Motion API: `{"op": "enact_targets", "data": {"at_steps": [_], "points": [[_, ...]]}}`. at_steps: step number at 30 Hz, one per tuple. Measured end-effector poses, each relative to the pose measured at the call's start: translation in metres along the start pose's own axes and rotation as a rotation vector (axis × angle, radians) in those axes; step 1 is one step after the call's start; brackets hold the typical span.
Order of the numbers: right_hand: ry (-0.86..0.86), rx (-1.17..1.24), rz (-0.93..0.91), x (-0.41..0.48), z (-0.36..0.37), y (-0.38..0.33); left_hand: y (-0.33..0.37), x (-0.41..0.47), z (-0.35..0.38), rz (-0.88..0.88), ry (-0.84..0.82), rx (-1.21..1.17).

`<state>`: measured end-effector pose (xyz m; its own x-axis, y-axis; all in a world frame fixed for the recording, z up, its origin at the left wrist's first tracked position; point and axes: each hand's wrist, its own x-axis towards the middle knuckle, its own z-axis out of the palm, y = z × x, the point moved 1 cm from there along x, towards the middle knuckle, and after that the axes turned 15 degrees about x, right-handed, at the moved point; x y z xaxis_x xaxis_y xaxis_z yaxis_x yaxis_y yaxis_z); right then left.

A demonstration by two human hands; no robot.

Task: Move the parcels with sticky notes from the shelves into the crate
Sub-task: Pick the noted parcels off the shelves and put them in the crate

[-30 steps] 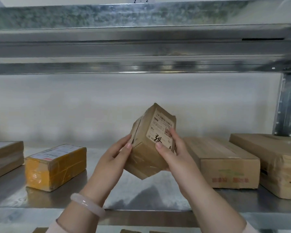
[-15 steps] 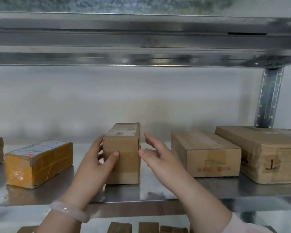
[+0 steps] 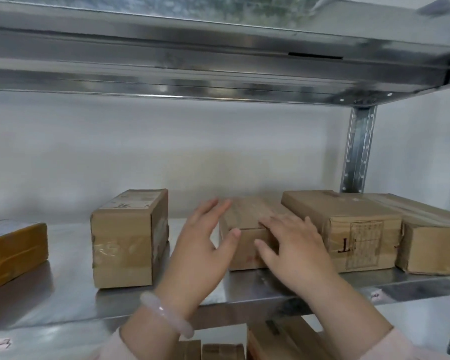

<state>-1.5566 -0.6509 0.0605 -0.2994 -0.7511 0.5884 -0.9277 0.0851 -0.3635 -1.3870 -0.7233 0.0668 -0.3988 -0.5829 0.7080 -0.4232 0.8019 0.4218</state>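
A plain brown parcel [image 3: 247,216] lies on the metal shelf [image 3: 70,289] in the middle. My left hand [image 3: 200,245], fingers spread, is at its left front corner, thumb touching the front face. My right hand [image 3: 294,248] lies flat with straight fingers over its right front top edge. To the left stands the small taped parcel [image 3: 127,240] with a label on top, free of both hands. No sticky note shows on any parcel. No crate is in view.
A yellow-taped parcel [image 3: 13,253] lies at the far left. Two larger brown parcels [image 3: 348,229] [image 3: 431,235] lie to the right, close together. The upper shelf beam [image 3: 218,68] hangs overhead; an upright post [image 3: 357,149] stands at the right. More boxes [image 3: 278,339] sit on the shelf below.
Both hands set the small labelled parcel down on the shelf, let go of it, and moved right to the plain brown parcel. The view shifted to the right.
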Motion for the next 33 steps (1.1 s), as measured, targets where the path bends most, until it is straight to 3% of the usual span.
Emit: {"op": "enact_targets", "data": {"at_steps": [5,8,11,16,24,27,33], "points": [[0.192,0.137,-0.122,-0.015,-0.012,0.007,-0.010,0.014,0.032,-0.199,-0.118,-0.144],[0.186,0.252,-0.138,-0.014,-0.018,0.014,-0.015,0.019,0.050,-0.218,-0.216,-0.159],[0.147,0.443,-0.018,-0.008,-0.018,0.026,-0.018,0.017,0.055,-0.231,-0.211,-0.080],[0.007,0.519,0.178,-0.005,-0.002,0.035,-0.026,0.018,0.052,-0.285,-0.199,-0.004],[0.037,1.019,0.385,0.006,0.003,0.032,-0.033,0.007,0.040,-0.369,-0.129,-0.274],[0.070,1.118,0.301,0.010,0.001,0.023,-0.030,0.006,0.035,-0.348,-0.110,-0.264],[0.229,1.042,0.115,0.011,0.003,0.005,-0.012,0.022,0.014,-0.232,-0.067,-0.195]]}}
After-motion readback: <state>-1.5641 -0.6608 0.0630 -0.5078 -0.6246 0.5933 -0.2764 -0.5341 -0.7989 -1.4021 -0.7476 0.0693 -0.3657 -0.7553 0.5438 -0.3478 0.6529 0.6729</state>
